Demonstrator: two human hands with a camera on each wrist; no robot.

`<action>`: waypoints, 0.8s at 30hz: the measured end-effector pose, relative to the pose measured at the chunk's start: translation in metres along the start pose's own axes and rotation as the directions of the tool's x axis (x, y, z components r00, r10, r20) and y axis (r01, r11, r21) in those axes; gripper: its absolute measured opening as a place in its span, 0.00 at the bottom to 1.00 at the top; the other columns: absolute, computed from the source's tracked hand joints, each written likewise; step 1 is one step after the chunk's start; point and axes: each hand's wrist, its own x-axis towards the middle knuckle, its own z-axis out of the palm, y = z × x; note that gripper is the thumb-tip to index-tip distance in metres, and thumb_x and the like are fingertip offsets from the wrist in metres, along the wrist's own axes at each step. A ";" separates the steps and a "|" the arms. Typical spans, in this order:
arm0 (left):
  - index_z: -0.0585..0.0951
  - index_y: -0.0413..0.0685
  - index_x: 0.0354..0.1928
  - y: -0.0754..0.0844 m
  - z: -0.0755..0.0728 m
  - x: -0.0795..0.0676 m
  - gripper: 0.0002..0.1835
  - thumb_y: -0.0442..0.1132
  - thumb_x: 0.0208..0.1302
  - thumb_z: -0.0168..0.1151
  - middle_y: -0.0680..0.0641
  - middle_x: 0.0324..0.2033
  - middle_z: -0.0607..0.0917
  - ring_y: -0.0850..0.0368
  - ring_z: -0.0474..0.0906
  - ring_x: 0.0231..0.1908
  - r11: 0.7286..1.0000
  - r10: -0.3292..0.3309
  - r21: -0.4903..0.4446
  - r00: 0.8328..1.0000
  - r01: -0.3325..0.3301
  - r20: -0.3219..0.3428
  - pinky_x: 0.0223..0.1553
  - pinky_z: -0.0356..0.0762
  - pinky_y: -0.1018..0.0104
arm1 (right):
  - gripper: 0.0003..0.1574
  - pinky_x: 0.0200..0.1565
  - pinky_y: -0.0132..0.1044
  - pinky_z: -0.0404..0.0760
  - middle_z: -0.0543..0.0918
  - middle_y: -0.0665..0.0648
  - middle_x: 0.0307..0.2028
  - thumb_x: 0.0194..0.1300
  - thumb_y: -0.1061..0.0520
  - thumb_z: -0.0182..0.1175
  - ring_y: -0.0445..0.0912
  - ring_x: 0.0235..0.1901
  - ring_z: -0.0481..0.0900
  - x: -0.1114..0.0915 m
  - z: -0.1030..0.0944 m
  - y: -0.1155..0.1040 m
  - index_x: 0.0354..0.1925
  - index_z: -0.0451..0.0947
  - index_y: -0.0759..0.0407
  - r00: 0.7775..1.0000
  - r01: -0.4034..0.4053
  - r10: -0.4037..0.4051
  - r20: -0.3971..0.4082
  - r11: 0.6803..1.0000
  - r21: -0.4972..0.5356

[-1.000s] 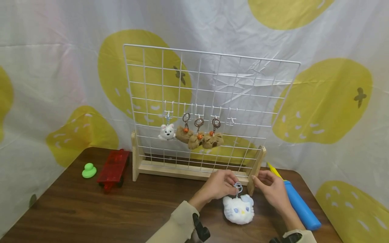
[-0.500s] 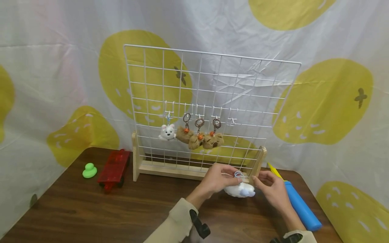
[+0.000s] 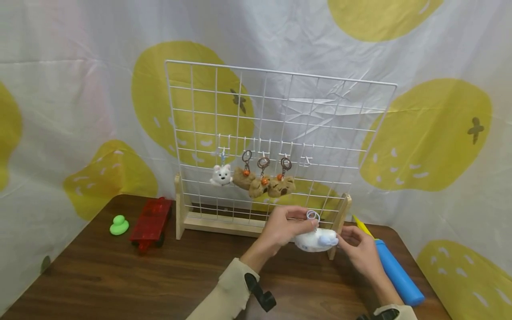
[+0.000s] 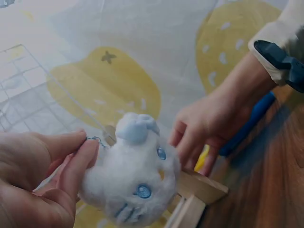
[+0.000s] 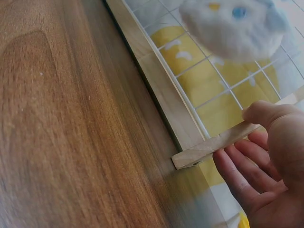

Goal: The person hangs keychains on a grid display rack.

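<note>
My left hand (image 3: 280,229) pinches the chain just under the pale metal ring of a white plush cat-head keychain (image 3: 313,243). The plush hangs beneath those fingertips, in front of the rack's lower right part. Its blue eyes, yellow nose and light-blue bow show in the left wrist view. My right hand (image 3: 362,251) grips the right wooden foot (image 5: 209,146) of a white wire grid rack, thumb on one side and fingers on the other. On the rack's hooks hang a small white dog keychain (image 3: 221,175) and several brown plush keychains (image 3: 282,186) with orange bells.
One hook (image 3: 307,161) at the right of the row carries nothing. Left of the rack lie a red toy cart (image 3: 150,220) and a green duck (image 3: 119,226). A blue tube (image 3: 398,271) with a yellow tip lies beyond my right hand. A patterned curtain hangs behind.
My left hand has lifted the plush cat keychain up towards the grid, and its face has tipped out of the head view. My right hand keeps its place at the wooden foot.
</note>
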 end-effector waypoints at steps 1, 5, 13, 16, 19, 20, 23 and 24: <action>0.91 0.47 0.52 0.003 -0.001 0.000 0.16 0.40 0.64 0.81 0.47 0.46 0.95 0.60 0.90 0.45 1.000 0.004 0.001 1.000 -0.004 -0.014 0.46 0.89 0.66 | 0.27 0.45 0.21 0.86 0.89 0.70 0.56 0.73 0.51 0.73 0.24 0.45 0.82 0.000 0.000 0.001 0.61 0.82 0.69 1.000 0.002 -0.002 0.000 1.000 0.003; 0.91 0.48 0.51 0.013 0.001 -0.003 0.16 0.39 0.62 0.82 0.47 0.43 0.95 0.58 0.92 0.44 0.998 0.043 -0.035 0.995 -0.046 -0.086 0.47 0.90 0.64 | 0.25 0.45 0.21 0.85 0.89 0.70 0.55 0.72 0.54 0.74 0.23 0.45 0.82 0.000 0.000 0.002 0.59 0.83 0.69 1.000 0.020 -0.020 -0.007 1.000 0.007; 0.90 0.39 0.51 0.035 0.018 -0.007 0.17 0.33 0.61 0.81 0.39 0.45 0.94 0.51 0.94 0.45 0.968 0.162 -0.153 0.963 -0.198 -0.216 0.51 0.92 0.63 | 0.24 0.45 0.21 0.86 0.90 0.68 0.53 0.73 0.52 0.73 0.24 0.44 0.83 0.002 0.000 0.001 0.57 0.83 0.68 1.000 0.015 -0.015 -0.014 1.000 -0.002; 0.91 0.42 0.50 0.042 0.022 -0.007 0.15 0.33 0.61 0.81 0.40 0.44 0.95 0.53 0.94 0.44 0.956 0.199 -0.158 0.943 -0.246 -0.267 0.50 0.92 0.64 | 0.26 0.46 0.20 0.85 0.90 0.67 0.53 0.73 0.48 0.73 0.23 0.45 0.82 0.003 0.000 0.000 0.57 0.83 0.66 1.000 0.003 -0.004 -0.020 1.000 -0.016; 0.91 0.44 0.49 0.049 0.023 -0.006 0.14 0.35 0.62 0.81 0.43 0.43 0.95 0.54 0.94 0.44 0.943 0.232 -0.159 0.922 -0.292 -0.311 0.49 0.92 0.64 | 0.28 0.45 0.20 0.85 0.89 0.66 0.54 0.73 0.46 0.73 0.23 0.45 0.82 0.002 -0.001 -0.001 0.57 0.83 0.65 1.000 -0.013 0.013 -0.010 1.000 -0.017; 0.91 0.45 0.49 0.051 0.023 -0.006 0.13 0.35 0.63 0.81 0.44 0.43 0.95 0.54 0.94 0.43 0.940 0.243 -0.155 0.914 -0.305 -0.326 0.49 0.92 0.64 | 0.28 0.45 0.20 0.84 0.90 0.66 0.54 0.73 0.45 0.73 0.22 0.45 0.81 0.001 0.000 -0.001 0.57 0.83 0.65 1.000 -0.016 0.016 -0.011 1.000 -0.019; 0.91 0.44 0.49 0.058 0.022 -0.003 0.13 0.36 0.64 0.81 0.44 0.44 0.95 0.55 0.94 0.43 0.928 0.283 -0.136 0.892 -0.348 -0.353 0.49 0.92 0.64 | 0.28 0.44 0.21 0.85 0.90 0.65 0.54 0.73 0.46 0.73 0.24 0.44 0.82 0.001 0.000 -0.001 0.58 0.84 0.65 1.000 -0.018 0.018 -0.012 1.000 -0.013; 0.91 0.43 0.49 0.061 0.022 -0.002 0.13 0.36 0.64 0.80 0.44 0.44 0.95 0.56 0.94 0.44 0.923 0.300 -0.124 0.883 -0.364 -0.362 0.49 0.92 0.64 | 0.27 0.44 0.22 0.85 0.90 0.65 0.54 0.73 0.46 0.73 0.24 0.44 0.83 0.001 0.001 -0.001 0.58 0.84 0.65 1.000 -0.017 0.017 -0.013 1.000 -0.005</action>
